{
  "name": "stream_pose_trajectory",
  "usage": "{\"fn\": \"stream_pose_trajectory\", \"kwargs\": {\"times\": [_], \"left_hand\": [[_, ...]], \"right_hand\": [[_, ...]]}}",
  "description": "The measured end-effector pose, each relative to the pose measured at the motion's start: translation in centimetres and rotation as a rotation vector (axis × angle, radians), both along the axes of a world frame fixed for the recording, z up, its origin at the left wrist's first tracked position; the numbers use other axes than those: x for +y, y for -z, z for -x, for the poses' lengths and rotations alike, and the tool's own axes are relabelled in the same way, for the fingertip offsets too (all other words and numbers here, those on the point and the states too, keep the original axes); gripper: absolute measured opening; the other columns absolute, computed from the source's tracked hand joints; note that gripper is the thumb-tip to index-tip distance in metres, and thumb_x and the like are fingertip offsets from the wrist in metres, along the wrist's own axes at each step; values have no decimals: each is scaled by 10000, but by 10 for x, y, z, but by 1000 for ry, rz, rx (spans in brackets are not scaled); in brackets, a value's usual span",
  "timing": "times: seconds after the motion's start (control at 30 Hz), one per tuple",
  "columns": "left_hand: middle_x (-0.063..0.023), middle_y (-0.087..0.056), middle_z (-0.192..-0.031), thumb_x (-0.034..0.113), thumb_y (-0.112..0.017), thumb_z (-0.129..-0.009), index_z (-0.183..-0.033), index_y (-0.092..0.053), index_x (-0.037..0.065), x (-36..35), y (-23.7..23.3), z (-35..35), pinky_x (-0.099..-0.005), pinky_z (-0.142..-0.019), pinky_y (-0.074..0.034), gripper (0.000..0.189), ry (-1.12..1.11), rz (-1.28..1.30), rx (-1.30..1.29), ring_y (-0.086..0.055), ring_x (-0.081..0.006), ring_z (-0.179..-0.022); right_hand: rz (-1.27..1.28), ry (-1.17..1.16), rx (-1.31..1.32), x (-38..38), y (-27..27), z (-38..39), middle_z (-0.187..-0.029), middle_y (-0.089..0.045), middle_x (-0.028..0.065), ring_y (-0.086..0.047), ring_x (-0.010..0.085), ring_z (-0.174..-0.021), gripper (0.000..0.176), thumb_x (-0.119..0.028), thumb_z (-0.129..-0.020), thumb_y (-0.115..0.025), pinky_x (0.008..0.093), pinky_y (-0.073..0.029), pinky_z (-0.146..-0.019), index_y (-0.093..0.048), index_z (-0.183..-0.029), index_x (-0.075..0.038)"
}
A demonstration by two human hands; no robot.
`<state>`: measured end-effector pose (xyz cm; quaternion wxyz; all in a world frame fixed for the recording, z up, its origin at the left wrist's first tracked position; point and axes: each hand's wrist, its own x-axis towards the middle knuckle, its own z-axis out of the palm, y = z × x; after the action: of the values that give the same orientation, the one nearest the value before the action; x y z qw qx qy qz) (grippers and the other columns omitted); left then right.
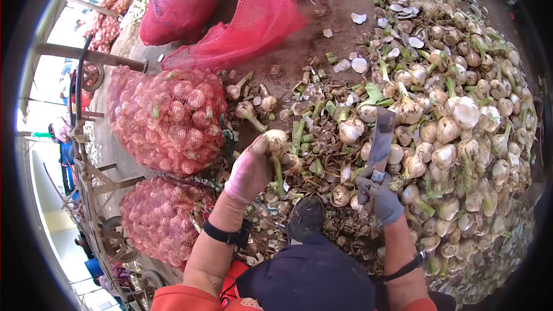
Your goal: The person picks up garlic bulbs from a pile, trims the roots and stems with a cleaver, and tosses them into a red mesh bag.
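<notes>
My left hand (252,168) is closed on a garlic bulb (276,140), whose green stem hangs downward past the fingers. In a grey glove, my right hand (380,194) grips a knife (383,138) by its handle. The broad blade points up and away from me, beside the garlic pile (449,132). Bulb and blade are apart. Between my hands lie cut stems, dry peelings and loose bulbs, including a white garlic bulb (351,131) left of the blade.
Two red mesh sacks, an upper full sack (173,118) and a lower full sack (164,219), stand at my left. Further off lie a red net bag (247,29) and another sack (178,3). A metal cart frame (86,173) runs along the far left. My shoe (306,219) is among peelings.
</notes>
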<state>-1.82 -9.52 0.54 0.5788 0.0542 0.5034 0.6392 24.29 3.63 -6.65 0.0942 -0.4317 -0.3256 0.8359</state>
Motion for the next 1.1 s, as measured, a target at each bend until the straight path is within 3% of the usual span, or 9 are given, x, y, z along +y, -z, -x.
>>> {"fn": "stream_pose_trajectory", "kwargs": {"times": [0.27,0.47,0.5,0.63,0.77,0.83,0.9,1.0,1.1], "left_hand": [[-105,-649,-1061,129,-547,-886,-1103,-614,33,17,18,-23,-470,-1076,-385,247,-317,-216,-395,-577,-259,-1090],[-139,-600,-1138,0,-500,-915,-1168,-550,-53,15,14,-31,-395,-1080,-412,263,-445,-21,-528,-548,-269,-1136],[-170,-589,-1193,8,-469,-950,-1206,-528,-86,17,6,-38,-365,-1084,-405,279,-445,48,-451,-544,-268,-1158],[-165,-589,-1197,5,-472,-946,-1200,-538,-68,-2,36,-36,-356,-1064,-418,273,-321,-173,-890,-558,-230,-1141],[-153,-600,-1154,-27,-481,-928,-1208,-530,-66,4,8,-47,-354,-1048,-437,287,-248,-235,-909,-564,-241,-1122],[-145,-605,-1111,-49,-502,-917,-1185,-530,-68,-3,16,-44,-370,-1023,-463,270,-431,-111,-984,-564,-262,-1113],[-144,-606,-1100,-51,-510,-916,-1171,-527,-74,-1,6,-37,-378,-1007,-477,256,-488,-109,-842,-570,-267,-1096],[-125,-610,-1076,-22,-582,-902,-1146,-519,-46,2,-8,-43,-379,-927,-530,254,-512,-18,-478,-608,-243,-1013],[-88,-606,-1086,-43,-660,-836,-1204,-500,26,11,-11,-47,-336,-908,-534,408,-246,85,-6,-616,-202,-1024]], "right_hand": [[-405,-34,57,-34,-46,22,-752,-625,17,-574,76,-623,123,-76,-835,-706,255,-491,-570,-609,-879,-16],[-999,-270,-168,-49,-60,34,-661,-616,121,-613,257,-587,217,-189,-803,-740,334,-485,-571,-615,-859,-20],[-1021,-216,-155,-52,-56,37,-667,-601,176,-608,356,-597,249,-231,-793,-740,374,-486,-564,-612,-859,-27],[-1045,-274,-209,-51,-59,42,-702,-615,182,-635,361,-648,236,-207,-783,-743,388,-492,-578,-606,-856,-30],[-1144,-251,-222,-50,-40,40,-756,-626,185,-640,358,-689,226,-162,-765,-727,391,-504,-610,-606,-905,-32],[-1160,-239,-268,-49,-23,28,-777,-641,170,-653,329,-698,241,-141,-759,-709,390,-514,-636,-617,-955,-35],[-772,-41,-314,-44,-15,26,-712,-622,116,-626,215,-641,188,-141,-807,-713,345,-498,-615,-609,-918,-29],[-735,-81,-241,-47,-27,26,-728,-593,-12,-540,57,-683,129,-48,-825,-711,254,-471,-622,-582,-828,-46],[-718,-123,-267,-49,-25,26,-742,-598,-6,-549,64,-687,140,-43,-817,-725,239,-471,-639,-587,-843,-40]]}}
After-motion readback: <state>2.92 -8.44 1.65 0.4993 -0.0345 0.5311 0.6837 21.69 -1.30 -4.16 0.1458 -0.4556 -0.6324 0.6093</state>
